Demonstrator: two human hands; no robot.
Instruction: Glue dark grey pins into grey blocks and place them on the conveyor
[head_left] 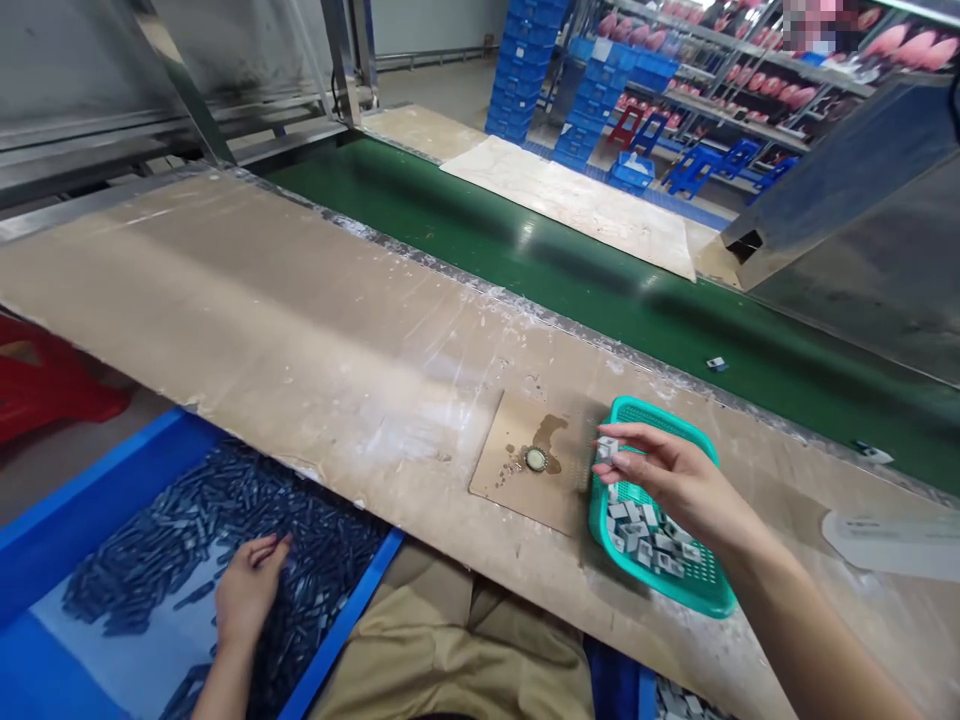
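My right hand [671, 475] pinches a small white-and-grey block [607, 447] between thumb and fingers, above the left edge of a green plastic basket [729, 600]. Several similar blocks [643, 530] lie loose inside that basket. My left hand [251, 585] is over a blue bin [52, 535] of small dark strip-like pieces [187, 530]. Its fingertips are drawn together; whatever they may hold is too small to make out. Between the hands, a cap-like round dish [535, 459] with pale contents sits on a cardboard square [499, 480] marked by a wet stain.
Beyond the brown worktop [300, 330] runs a green conveyor belt [450, 225], carrying a small block [716, 364] and another piece [874, 454]. A red stool [67, 390] stands at left. More blocks [679, 700] fill a container below the table's front edge.
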